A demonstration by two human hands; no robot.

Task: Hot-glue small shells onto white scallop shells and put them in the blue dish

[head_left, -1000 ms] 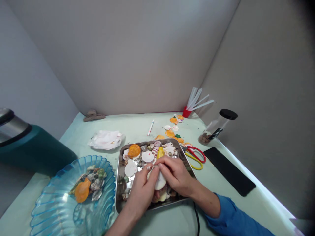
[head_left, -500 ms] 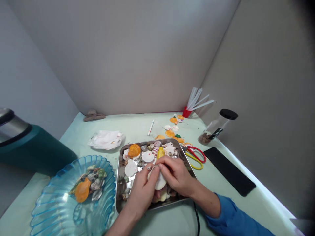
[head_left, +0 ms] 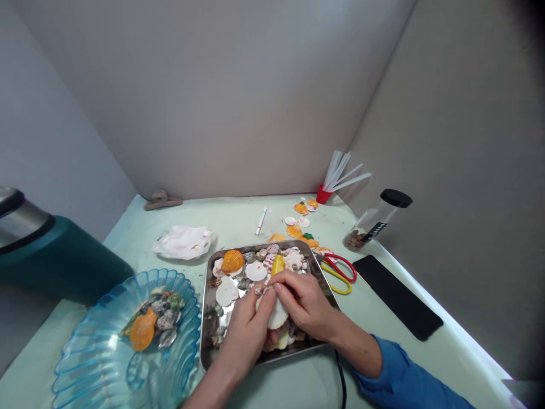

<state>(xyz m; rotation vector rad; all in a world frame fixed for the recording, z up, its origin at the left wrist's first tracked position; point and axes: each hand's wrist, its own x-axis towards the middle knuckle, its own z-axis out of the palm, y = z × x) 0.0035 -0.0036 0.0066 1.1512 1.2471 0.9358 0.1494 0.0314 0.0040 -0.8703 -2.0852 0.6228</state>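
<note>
Over a metal tray [head_left: 204,341] of seashells, my two hands meet at a white scallop shell [head_left: 278,316]. My left hand [head_left: 249,318] is closed on the shell's left side, thumb pressed near its upper edge. From the right, my right hand [head_left: 304,301] pinches the same upper edge with thumb and forefinger. Whatever small piece lies between the fingertips is mostly hidden. Just behind the hands, a yellow tool [head_left: 278,265], apparently a glue gun, rests in the tray. An orange scallop shell [head_left: 232,262] and a flat white shell [head_left: 227,292] lie to its left.
A blue fluted glass bowl [head_left: 91,335] with shells stands left, beside a green bottle [head_left: 72,261]. Scissors [head_left: 340,272], a black strip [head_left: 398,295] and a clear jar [head_left: 370,224] are right. Glue sticks [head_left: 338,167] stand in a red cup [head_left: 323,194]. A white packet [head_left: 184,242] lies behind.
</note>
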